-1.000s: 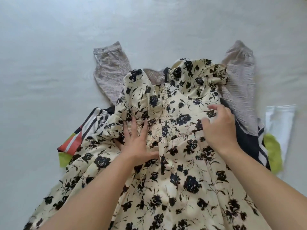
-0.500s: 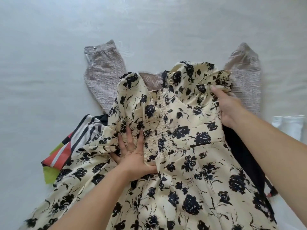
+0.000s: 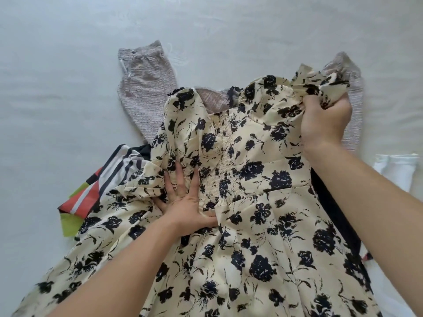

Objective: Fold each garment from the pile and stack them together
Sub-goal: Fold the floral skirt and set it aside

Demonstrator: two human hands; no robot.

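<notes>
The right hand's fingers [image 3: 329, 104] are curling round the ruffled sleeve [image 3: 320, 84] of the floral dress [image 3: 251, 179], bunching it at the dress's far right corner, while the left hand's fingers [image 3: 183, 179] are lying spread and flat on the bodice just left of the smocked panel [image 3: 223, 161], pinning the cloth down. From where I am standing, the step looks like spreading the top of the dress before the first fold, and doing it well seems to mean keeping the left hand [image 3: 185, 211] pressing as an anchor while the right hand [image 3: 325, 124] is drawing the sleeve outward and flat, not upward, so the bodice is not dragging askew; the opposite sleeve, puffing up left of the panel, probably needs the same smoothing. The dress is cream with black flowers, light and crease-prone, its skirt fanning toward the person. It is lying on top of the other garments on a pale sheet-like surface [image 3: 68, 88]: a grey textured garment [image 3: 146, 92] is showing beyond its neckline, a striped piece [image 3: 98, 186] is poking out at its left, and white cloth [image 3: 396, 170] is lying at its right.
</notes>
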